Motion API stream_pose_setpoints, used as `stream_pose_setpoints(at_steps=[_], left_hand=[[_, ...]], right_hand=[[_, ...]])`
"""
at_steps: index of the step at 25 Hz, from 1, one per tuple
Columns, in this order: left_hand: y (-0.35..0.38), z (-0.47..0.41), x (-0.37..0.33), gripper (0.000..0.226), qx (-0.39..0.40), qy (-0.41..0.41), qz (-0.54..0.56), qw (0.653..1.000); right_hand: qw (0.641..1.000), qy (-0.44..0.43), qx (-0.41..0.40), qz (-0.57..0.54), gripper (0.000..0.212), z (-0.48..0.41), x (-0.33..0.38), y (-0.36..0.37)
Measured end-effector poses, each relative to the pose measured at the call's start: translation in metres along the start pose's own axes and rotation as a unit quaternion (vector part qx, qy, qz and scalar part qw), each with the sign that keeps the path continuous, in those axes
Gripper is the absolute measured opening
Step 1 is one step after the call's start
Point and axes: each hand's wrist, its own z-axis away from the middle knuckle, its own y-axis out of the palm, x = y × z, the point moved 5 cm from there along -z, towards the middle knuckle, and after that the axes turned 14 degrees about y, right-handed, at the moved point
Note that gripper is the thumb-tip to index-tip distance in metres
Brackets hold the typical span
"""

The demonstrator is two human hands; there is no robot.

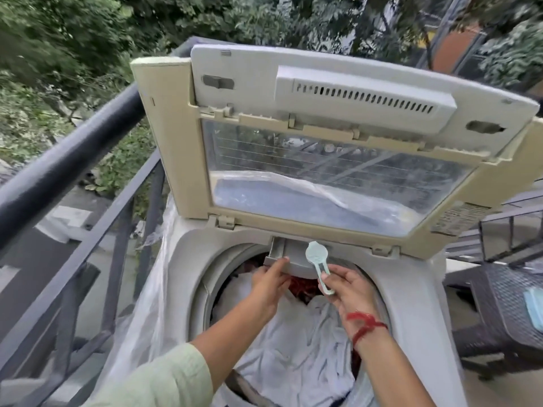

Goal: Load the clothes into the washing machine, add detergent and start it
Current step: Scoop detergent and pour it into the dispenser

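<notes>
A pale green plastic scoop (316, 255) is pinched by its slotted handle between the thumb and curled fingers of the right hand (349, 286), its round bowl raised over a grey detergent drawer (293, 261) that is pulled out at the back rim of a cream top-loading washing machine (411, 304). What lies in the bowl cannot be made out. The drawer's front left corner is touched by the left hand (270, 284), whose fingers are held nearly straight; whether the thumb grips beneath cannot be told. Both hands are seen above the machine's open drum, which is filled with crumpled white cloth (293, 348) and, towards the back, a red garment (302, 286). The hinged lid with a clear window (173, 142) is stood upright at the rear of the machine. A printed label (458, 218) is seen on the lid's right edge, but its writing is too blurred to be read, and no brand name can be made out. A red thread (365, 323) is tied round the right wrist, and a pale green sleeve (164, 380) is worn on the left arm. A clear plastic sheet (147, 289) is draped down the machine's left side, beside a dark metal railing (73, 160). To the machine's right a dark mesh seat (505, 295) is set.
</notes>
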Motion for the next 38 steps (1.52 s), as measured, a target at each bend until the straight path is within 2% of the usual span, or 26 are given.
stream_pose_setpoints(at_steps=[3, 8, 10, 14, 20, 22, 24, 30, 31, 32, 34, 35, 36, 37, 38], left_hand=[[-0.001, 0.001, 0.001, 0.023, 0.003, -0.001, 0.033, 0.999], [-0.005, 0.0, 0.009, 0.034, -0.003, -0.007, 0.058, 0.998], [-0.008, 0.0, 0.009, 0.035, -0.002, -0.008, 0.05, 0.999], [-0.01, 0.0, 0.007, 0.038, 0.003, -0.009, 0.045, 0.999], [-0.011, 0.003, 0.007, 0.049, -0.001, -0.012, 0.049, 0.999], [-0.013, 0.005, 0.006, 0.049, 0.002, -0.017, 0.057, 0.998], [-0.015, 0.006, 0.004, 0.045, 0.008, -0.023, 0.06, 0.998], [-0.015, 0.011, 0.0, 0.025, 0.011, -0.039, 0.039, 0.998], [-0.015, 0.011, -0.001, 0.025, 0.012, -0.038, 0.032, 0.999], [-0.015, 0.012, -0.004, 0.023, 0.014, -0.039, 0.023, 0.999], [-0.018, 0.014, -0.007, 0.02, 0.012, -0.042, 0.013, 0.999], [-0.022, 0.014, -0.008, 0.022, 0.006, -0.04, 0.015, 0.999], [-0.026, 0.015, -0.009, 0.028, -0.004, -0.041, 0.019, 0.999], [-0.03, 0.017, -0.009, 0.034, -0.016, -0.042, 0.021, 0.999], [-0.032, 0.018, -0.009, 0.037, -0.026, -0.041, 0.022, 0.999]], right_hand=[[0.992, -0.044, -0.051, 0.105, 0.02, -0.011, -0.003, 0.008], [0.937, -0.207, -0.136, 0.247, 0.028, -0.004, -0.002, 0.015], [0.897, -0.282, -0.163, 0.298, 0.031, 0.003, 0.002, 0.019], [0.813, -0.379, -0.194, 0.398, 0.02, 0.012, 0.007, 0.028], [0.631, -0.511, -0.239, 0.532, 0.027, 0.029, 0.015, 0.035], [0.599, -0.526, -0.248, 0.55, 0.028, 0.033, 0.015, 0.034], [0.588, -0.531, -0.251, 0.556, 0.029, 0.035, 0.015, 0.032], [0.591, -0.532, -0.258, 0.549, 0.032, 0.036, 0.014, 0.029], [0.612, -0.511, -0.259, 0.545, 0.033, 0.033, 0.013, 0.027], [0.662, -0.465, -0.257, 0.528, 0.035, 0.029, 0.012, 0.023], [0.813, -0.332, -0.249, 0.409, 0.033, 0.014, 0.008, 0.003], [0.895, -0.25, -0.229, 0.288, 0.029, 0.006, 0.003, -0.009], [0.962, -0.159, -0.184, 0.12, 0.022, -0.001, -0.005, -0.018], [0.99, -0.065, -0.118, -0.052, 0.016, -0.005, -0.017, -0.019], [0.981, 0.012, -0.056, -0.183, 0.014, -0.006, -0.029, -0.015]])
